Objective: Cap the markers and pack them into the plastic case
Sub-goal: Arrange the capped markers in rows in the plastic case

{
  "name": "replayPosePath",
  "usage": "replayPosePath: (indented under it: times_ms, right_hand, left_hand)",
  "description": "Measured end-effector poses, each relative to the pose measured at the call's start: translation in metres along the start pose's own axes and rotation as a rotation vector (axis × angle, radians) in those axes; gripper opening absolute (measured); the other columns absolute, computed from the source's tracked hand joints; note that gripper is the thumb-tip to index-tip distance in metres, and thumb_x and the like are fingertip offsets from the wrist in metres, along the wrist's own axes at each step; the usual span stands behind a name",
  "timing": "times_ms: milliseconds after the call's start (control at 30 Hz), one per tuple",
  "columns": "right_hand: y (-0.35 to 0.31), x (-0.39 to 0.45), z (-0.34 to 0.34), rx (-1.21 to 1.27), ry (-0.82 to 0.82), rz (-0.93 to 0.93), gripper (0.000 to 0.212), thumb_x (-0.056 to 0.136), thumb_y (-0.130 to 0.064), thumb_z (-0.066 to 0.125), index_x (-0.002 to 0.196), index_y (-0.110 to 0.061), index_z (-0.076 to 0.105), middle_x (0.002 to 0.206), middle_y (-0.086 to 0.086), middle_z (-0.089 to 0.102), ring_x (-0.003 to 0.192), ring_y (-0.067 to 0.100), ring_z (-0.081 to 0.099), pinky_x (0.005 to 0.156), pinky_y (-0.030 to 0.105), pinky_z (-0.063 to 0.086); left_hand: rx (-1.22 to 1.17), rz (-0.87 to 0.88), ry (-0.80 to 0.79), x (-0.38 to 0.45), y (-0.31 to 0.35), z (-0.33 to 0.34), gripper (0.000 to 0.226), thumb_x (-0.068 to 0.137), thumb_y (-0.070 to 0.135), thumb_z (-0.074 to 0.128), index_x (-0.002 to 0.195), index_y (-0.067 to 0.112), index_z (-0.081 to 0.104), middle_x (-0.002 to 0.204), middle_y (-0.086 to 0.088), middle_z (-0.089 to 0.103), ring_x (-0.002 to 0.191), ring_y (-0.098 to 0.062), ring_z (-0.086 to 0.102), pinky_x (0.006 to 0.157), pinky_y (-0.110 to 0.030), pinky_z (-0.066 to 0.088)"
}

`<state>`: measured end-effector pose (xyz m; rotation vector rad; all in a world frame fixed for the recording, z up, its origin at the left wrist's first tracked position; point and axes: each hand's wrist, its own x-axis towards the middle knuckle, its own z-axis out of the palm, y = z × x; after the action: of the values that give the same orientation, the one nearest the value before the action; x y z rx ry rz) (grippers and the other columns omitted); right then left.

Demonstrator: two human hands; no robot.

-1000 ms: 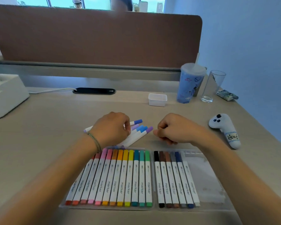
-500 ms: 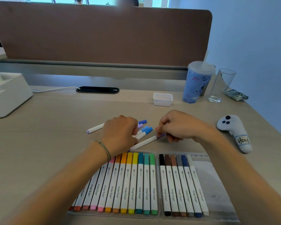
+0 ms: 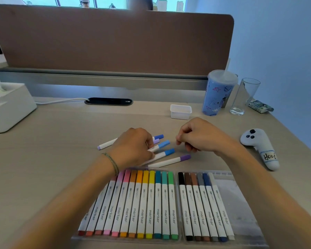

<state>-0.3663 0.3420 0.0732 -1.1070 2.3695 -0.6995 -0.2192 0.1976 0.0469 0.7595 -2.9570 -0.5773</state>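
Left hand [image 3: 133, 148] lies curled over the loose markers just beyond the plastic case [image 3: 241, 203], its fingertips pinching the barrel of a light-blue marker [image 3: 160, 146]; right hand [image 3: 196, 135] hovers beside it with fingers curled in, and I cannot tell whether it holds anything small. Nearest to me, below both wrists, the case lies open and flat: its part under the left forearm is filled with a row of capped markers running red through green, and the part under the right forearm holds 6 dark ones, black to pale grey, with bare room on its outer side. Just past the case's far edge, under the left fingers, lie a purple marker [image 3: 171, 161] and a blue marker [image 3: 162, 155], then the pinched light-blue one, then 2 more capped tips poking out beyond the knuckles. All visible tips look capped. Judging by this, capping seems about done and packing the last 5 is in hand. Next move calls for lifting 1 marker and laying it parallel beside the pale grey one. Farther off, beyond the right hand, stand a small white tub [image 3: 180, 112], a blue cup [image 3: 217, 97] and a glass [image 3: 244, 97]
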Motion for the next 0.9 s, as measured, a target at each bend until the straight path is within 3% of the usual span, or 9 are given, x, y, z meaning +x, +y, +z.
replayPosePath:
  times_ms: [133, 200, 267, 400, 533, 700, 900]
  right_hand:
    - [-0.01, 0.033, 0.015, -0.153, 0.116, -0.101, 0.013, 0.094, -0.013, 0.067, 0.091, -0.02, 0.078, 0.083, -0.007, 0.07, 0.08, 0.008, 0.065, 0.08, 0.028, 0.056]
    - [-0.013, 0.054, 0.024, -0.228, 0.135, -0.143, 0.016, 0.092, -0.009, 0.068, 0.097, -0.02, 0.078, 0.099, -0.002, 0.071, 0.092, 0.012, 0.065, 0.089, 0.032, 0.057]
    - [-0.013, 0.07, 0.03, -0.284, 0.119, -0.176, 0.016, 0.089, -0.01, 0.074, 0.098, -0.021, 0.077, 0.101, -0.001, 0.069, 0.093, 0.014, 0.063, 0.087, 0.031, 0.058]
    - [-0.009, 0.082, 0.037, -0.375, 0.046, -0.255, 0.012, 0.084, -0.019, 0.081, 0.095, -0.019, 0.077, 0.09, -0.006, 0.065, 0.087, 0.013, 0.063, 0.08, 0.028, 0.057]
    - [-0.003, 0.085, 0.042, -0.418, 0.031, -0.302, 0.01, 0.088, -0.022, 0.077, 0.096, -0.017, 0.072, 0.093, -0.002, 0.065, 0.088, 0.016, 0.061, 0.076, 0.024, 0.051]
    - [0.002, 0.08, 0.041, -0.353, 0.033, -0.307, 0.009, 0.094, -0.023, 0.071, 0.097, -0.016, 0.069, 0.093, 0.002, 0.066, 0.085, 0.018, 0.059, 0.076, 0.027, 0.049]
    - [0.004, 0.044, 0.02, -0.109, 0.156, -0.313, 0.003, 0.095, -0.019, 0.069, 0.098, -0.018, 0.067, 0.094, -0.002, 0.067, 0.084, 0.013, 0.062, 0.073, 0.019, 0.051]
  left_hand:
    - [-0.143, -0.031, 0.022, 0.002, -0.011, -0.023, 0.016, 0.09, 0.032, 0.071, 0.101, 0.022, 0.076, 0.086, 0.007, 0.071, 0.082, -0.009, 0.065, 0.068, -0.019, 0.048]
    - [-0.244, -0.07, 0.025, 0.001, -0.02, -0.032, 0.019, 0.093, 0.024, 0.069, 0.11, 0.019, 0.073, 0.084, 0.005, 0.076, 0.078, -0.008, 0.07, 0.072, -0.021, 0.053]
    - [-0.377, -0.094, 0.028, 0.0, -0.027, -0.038, 0.03, 0.094, 0.015, 0.066, 0.124, 0.018, 0.064, 0.081, 0.002, 0.078, 0.073, -0.01, 0.074, 0.078, -0.028, 0.059]
    - [-0.616, -0.111, 0.03, -0.002, -0.031, -0.047, 0.055, 0.095, 0.004, 0.062, 0.144, 0.023, 0.045, 0.084, -0.007, 0.078, 0.071, -0.022, 0.076, 0.07, -0.035, 0.064]
    - [-0.763, -0.098, 0.039, -0.006, -0.033, -0.059, 0.068, 0.094, -0.004, 0.06, 0.15, 0.027, 0.037, 0.088, -0.012, 0.077, 0.072, -0.028, 0.076, 0.062, -0.032, 0.063]
    - [-0.809, -0.097, 0.069, -0.008, -0.039, -0.071, 0.055, 0.094, -0.005, 0.06, 0.14, 0.023, 0.048, 0.086, -0.012, 0.077, 0.07, -0.027, 0.076, 0.055, -0.029, 0.059]
    - [-0.797, -0.023, -0.011, -0.008, -0.019, -0.061, 0.042, 0.097, 0.002, 0.057, 0.133, 0.024, 0.052, 0.09, -0.012, 0.078, 0.081, -0.027, 0.076, 0.077, -0.041, 0.063]
